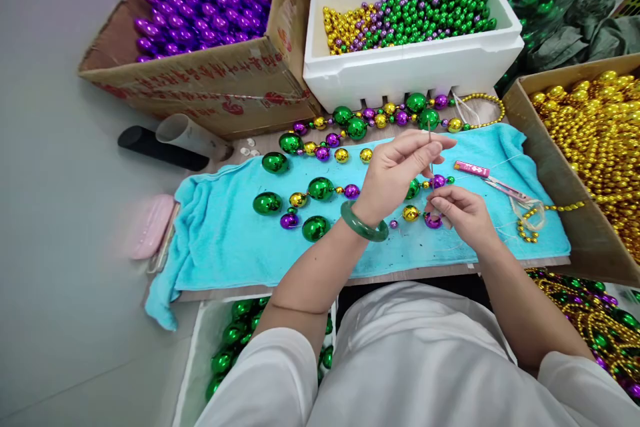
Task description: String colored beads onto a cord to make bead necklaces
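Observation:
My left hand (pixel 395 170), a green bangle (pixel 364 223) on its wrist, hovers over a turquoise towel (pixel 225 240) and pinches a thin needle (pixel 430 140) upright between thumb and fingers. My right hand (pixel 463 213) is closed low beside it, fingers pressed on a purple bead (pixel 433 220) and fine thread. A strand of green, gold and purple beads (pixel 320 190) lies on the towel to the left of both hands. A small purple bead (pixel 439 181) sits between the hands.
A white foam box (pixel 415 63) of mixed beads stands behind the towel, a cardboard box (pixel 200 80) of purple beads at back left, a cardboard box (pixel 555 147) of gold beads at right. A pink tool (pixel 473 169) lies on the towel. A pink case (pixel 147 227) lies left.

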{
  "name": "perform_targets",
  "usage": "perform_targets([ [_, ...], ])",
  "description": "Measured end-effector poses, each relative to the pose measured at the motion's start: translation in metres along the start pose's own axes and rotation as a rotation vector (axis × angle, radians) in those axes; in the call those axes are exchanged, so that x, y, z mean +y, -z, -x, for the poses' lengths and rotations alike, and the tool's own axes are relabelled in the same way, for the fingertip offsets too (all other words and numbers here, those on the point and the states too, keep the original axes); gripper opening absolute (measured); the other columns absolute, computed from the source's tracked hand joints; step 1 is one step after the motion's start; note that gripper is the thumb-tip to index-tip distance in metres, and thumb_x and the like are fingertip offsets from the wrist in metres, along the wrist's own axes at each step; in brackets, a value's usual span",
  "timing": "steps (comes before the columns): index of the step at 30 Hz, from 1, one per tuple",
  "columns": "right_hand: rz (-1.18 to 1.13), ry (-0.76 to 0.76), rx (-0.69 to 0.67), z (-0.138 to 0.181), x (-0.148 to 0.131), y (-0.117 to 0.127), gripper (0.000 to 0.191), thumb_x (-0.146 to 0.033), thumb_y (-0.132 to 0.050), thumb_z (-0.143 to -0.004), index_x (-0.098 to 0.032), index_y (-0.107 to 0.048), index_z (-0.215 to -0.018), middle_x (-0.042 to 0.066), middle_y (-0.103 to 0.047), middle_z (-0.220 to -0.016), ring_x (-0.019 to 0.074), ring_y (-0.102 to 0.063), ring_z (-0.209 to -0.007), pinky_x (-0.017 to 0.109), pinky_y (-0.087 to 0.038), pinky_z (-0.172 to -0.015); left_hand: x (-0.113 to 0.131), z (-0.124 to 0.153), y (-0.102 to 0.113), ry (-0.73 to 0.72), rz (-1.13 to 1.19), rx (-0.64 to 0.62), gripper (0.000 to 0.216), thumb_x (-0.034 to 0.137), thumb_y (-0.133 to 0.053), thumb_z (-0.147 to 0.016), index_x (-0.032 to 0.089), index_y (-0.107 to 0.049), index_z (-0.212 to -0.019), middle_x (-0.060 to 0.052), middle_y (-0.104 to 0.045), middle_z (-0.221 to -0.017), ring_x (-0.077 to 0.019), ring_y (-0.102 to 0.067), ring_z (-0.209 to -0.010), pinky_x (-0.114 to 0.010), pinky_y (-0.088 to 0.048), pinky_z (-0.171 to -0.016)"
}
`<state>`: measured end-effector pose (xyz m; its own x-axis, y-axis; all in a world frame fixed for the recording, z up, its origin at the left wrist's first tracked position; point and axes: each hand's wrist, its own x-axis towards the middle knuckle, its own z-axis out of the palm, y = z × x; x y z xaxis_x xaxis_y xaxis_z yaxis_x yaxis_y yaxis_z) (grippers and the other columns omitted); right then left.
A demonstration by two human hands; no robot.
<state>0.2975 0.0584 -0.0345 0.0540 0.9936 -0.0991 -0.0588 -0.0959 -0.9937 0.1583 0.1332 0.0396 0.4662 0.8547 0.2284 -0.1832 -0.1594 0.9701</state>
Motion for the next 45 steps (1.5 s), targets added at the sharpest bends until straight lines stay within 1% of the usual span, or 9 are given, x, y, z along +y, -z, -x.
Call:
perform_targets([
  [5, -0.111, -0.052, -0.004, 0.005, 0.018, 0.016, 0.019, -0.036, -0.066, -0.078, -0.017, -0.063, -0.079, -0.003, -0.057, -0.054, 0.0076, -0.045, -0.043, 0.020, -0.033, -0.040, -0.025, -0.010, 0.026, 0.072, -0.210, 0.041, 0.030, 0.039, -0.049, -0.090, 0.021, -0.068, -0.105, -0.006, -0.069, -0.099, -0.0114, -0.063, -0.081, -0.023, -0.050, -0.066],
  [9, -0.138, -0.029, 0.086, 0.011, 0.019, 0.027, 0.014, -0.032, -0.067, -0.079, -0.018, -0.065, -0.082, -0.002, -0.057, -0.055, 0.0083, -0.048, -0.048, 0.020, -0.033, -0.042, -0.052, -0.030, 0.081, 0.108, -0.826, 0.158, 0.021, 0.028, -0.055, -0.085, 0.017, -0.071, -0.093, -0.007, -0.069, -0.096, -0.0169, -0.061, -0.093, -0.031, -0.048, -0.086],
  [13, -0.121, -0.022, 0.094, 0.017, 0.015, 0.033, 0.015, -0.031, -0.067, -0.080, -0.020, -0.066, -0.090, -0.002, -0.057, -0.057, 0.0089, -0.048, -0.050, 0.020, -0.032, -0.043, -0.080, -0.037, 0.119, 0.351, -1.275, 0.011, 0.023, 0.021, -0.058, -0.080, 0.017, -0.070, -0.099, -0.009, -0.067, -0.102, -0.0229, -0.059, -0.100, -0.036, -0.044, -0.092],
  [22, 0.007, -0.002, 0.110, 0.021, 0.016, 0.023, 0.017, -0.031, -0.064, -0.081, -0.018, -0.067, -0.091, -0.001, -0.057, -0.058, 0.0095, -0.048, -0.050, 0.022, -0.035, -0.044, -0.082, -0.030, 0.096, 0.380, -1.476, -0.009, 0.042, 0.034, -0.057, -0.083, 0.017, -0.056, -0.122, -0.013, -0.055, -0.116, -0.0269, -0.057, -0.104, -0.036, -0.045, -0.087],
  [27, 0.062, -0.016, 0.100, 0.024, 0.018, 0.024, 0.019, -0.033, -0.064, -0.081, -0.018, -0.067, -0.092, 0.001, -0.057, -0.060, 0.0112, -0.049, -0.053, 0.023, -0.036, -0.044, -0.094, -0.019, 0.073, 0.404, -1.250, -0.189, 0.024, 0.024, -0.060, -0.079, 0.012, -0.066, -0.099, -0.017, -0.060, -0.104, -0.0305, -0.058, -0.101, -0.039, -0.043, -0.087],
  [31, 0.121, 0.001, 0.129, 0.027, 0.020, 0.022, 0.018, -0.033, -0.065, -0.079, -0.018, -0.067, -0.089, 0.001, -0.058, -0.061, 0.0126, -0.052, -0.055, 0.024, -0.039, -0.046, -0.099, -0.017, 0.070, 0.388, -1.145, -0.131, 0.021, 0.013, -0.057, -0.079, 0.013, -0.065, -0.098, -0.016, -0.063, -0.104, -0.0272, -0.058, -0.101, -0.037, -0.044, -0.088],
  [35, 0.154, -0.011, 0.157, 0.031, 0.020, 0.019, 0.016, -0.033, -0.064, -0.079, -0.019, -0.068, -0.086, 0.000, -0.057, -0.059, 0.0122, -0.051, -0.054, 0.025, -0.041, -0.050, -0.078, -0.012, 0.071, 0.440, -0.344, 0.103, 0.020, 0.021, -0.057, -0.084, 0.014, -0.061, -0.102, -0.010, -0.067, -0.094, -0.0152, -0.062, -0.079, -0.028, -0.049, -0.072],
  [38, 0.153, -0.007, 0.183, 0.032, 0.021, 0.018, 0.015, -0.032, -0.064, -0.078, -0.018, -0.068, -0.083, -0.001, -0.056, -0.058, 0.0120, -0.050, -0.055, 0.025, -0.041, -0.052, -0.058, -0.002, 0.071, 0.498, 0.291, 0.122, 0.019, 0.022, -0.053, -0.088, 0.013, -0.062, -0.101, -0.009, -0.068, -0.090, -0.0098, -0.062, -0.070, -0.022, -0.048, -0.063],
  [45, 0.202, -0.001, 0.199, 0.030, 0.023, 0.015, 0.015, -0.031, -0.063, -0.078, -0.018, -0.068, -0.080, -0.001, -0.052, -0.056, 0.0121, -0.046, -0.053, 0.025, -0.037, -0.048, -0.047, 0.011, 0.068, 0.488, 0.569, 0.161, 0.022, 0.018, -0.049, -0.090, 0.011, -0.066, -0.101, -0.010, -0.070, -0.090, -0.0092, -0.064, -0.072, -0.018, -0.049, -0.062],
])
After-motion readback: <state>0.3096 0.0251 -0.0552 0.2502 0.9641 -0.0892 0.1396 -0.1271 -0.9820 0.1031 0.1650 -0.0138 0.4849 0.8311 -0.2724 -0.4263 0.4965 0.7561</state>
